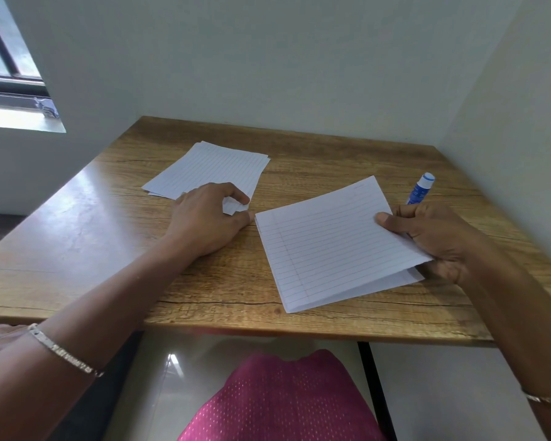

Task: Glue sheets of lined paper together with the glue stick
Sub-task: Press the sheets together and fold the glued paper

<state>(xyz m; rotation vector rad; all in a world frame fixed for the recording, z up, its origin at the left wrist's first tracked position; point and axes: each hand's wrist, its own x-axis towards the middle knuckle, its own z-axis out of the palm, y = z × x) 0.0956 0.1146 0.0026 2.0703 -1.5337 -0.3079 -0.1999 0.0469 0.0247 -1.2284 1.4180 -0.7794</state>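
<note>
Right hand first: thumb flat on top, fingers curled beneath, gripping the right edge of the held sheets. They are white, ruled in thin lines, with a margin line down the left side. Two layers show at the near right corner, slightly parted. The pages tilt, with the right side lifted and the left side low to the table. Their near corner sits close to the table's front edge.

Left hand now: fingers curled, forefinger and thumb pinching the near corner of the stack of lined paper. The stack lies flat at back left, its sheets fanned a little so the edges don't line up. My thumb tip is just beside the far left corner of the held sheets.

The glue stick has a blue body and a white cap. It is beyond my right knuckles, which hide its lower end.

The tabletop is grained wood, matte and cracked-looking, with glare on its left stretch. That stretch is bare, and so is the strip between the stack and the back wall. The wall closes off the back and right edges.
</note>
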